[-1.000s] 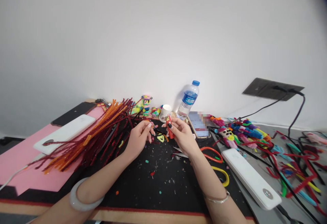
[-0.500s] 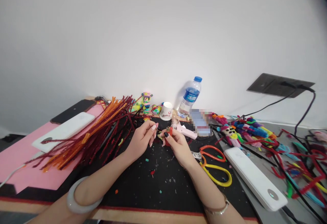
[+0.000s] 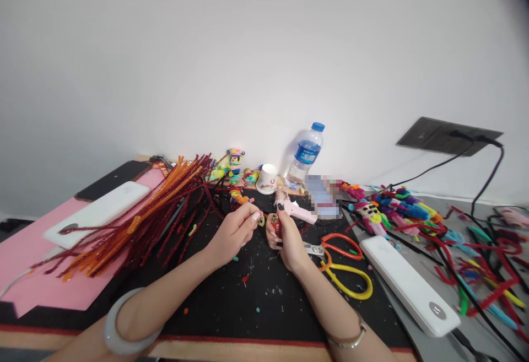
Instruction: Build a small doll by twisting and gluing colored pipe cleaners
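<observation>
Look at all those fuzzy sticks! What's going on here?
A person is working with both hands over a black mat. The right hand grips a small red piece. The left hand pinches its fingertips together right beside it; whatever they hold is too small to tell. A heap of red and orange pipe cleaners lies to the left, a pink glue gun sits just behind the hands, and scissors lie to the right.

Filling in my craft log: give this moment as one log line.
left hand: fingers pinched, contents unclear | right hand: gripping small red craft piece | nearby: pink glue gun, orange-and-yellow-handled scissors | surface: black mat
</observation>
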Demonstrator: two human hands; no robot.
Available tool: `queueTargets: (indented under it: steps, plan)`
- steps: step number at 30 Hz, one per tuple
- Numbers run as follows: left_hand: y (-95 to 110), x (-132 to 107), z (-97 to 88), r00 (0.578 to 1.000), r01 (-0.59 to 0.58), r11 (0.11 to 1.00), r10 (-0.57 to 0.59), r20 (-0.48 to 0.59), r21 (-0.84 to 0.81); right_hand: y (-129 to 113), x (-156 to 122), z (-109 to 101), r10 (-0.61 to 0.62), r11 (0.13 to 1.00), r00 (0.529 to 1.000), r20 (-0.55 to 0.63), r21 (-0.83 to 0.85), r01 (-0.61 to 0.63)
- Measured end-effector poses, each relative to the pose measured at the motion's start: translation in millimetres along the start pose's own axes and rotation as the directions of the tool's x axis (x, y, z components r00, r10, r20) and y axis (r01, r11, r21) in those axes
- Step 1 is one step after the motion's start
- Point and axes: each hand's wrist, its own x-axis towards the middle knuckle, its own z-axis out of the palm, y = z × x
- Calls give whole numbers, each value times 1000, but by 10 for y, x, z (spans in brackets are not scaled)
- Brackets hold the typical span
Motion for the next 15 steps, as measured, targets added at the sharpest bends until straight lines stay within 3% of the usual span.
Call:
queueTargets:
  steps: [9, 15]
  plan:
    - [10, -12, 46, 999, -13, 999, 11, 31, 35, -49, -55, 86, -131, 915, 976, -175, -401, 51]
    - [5, -12, 45, 1000, 8, 999, -9, 23, 34, -34, -55, 58, -162, 878, 968, -190, -476, 54]
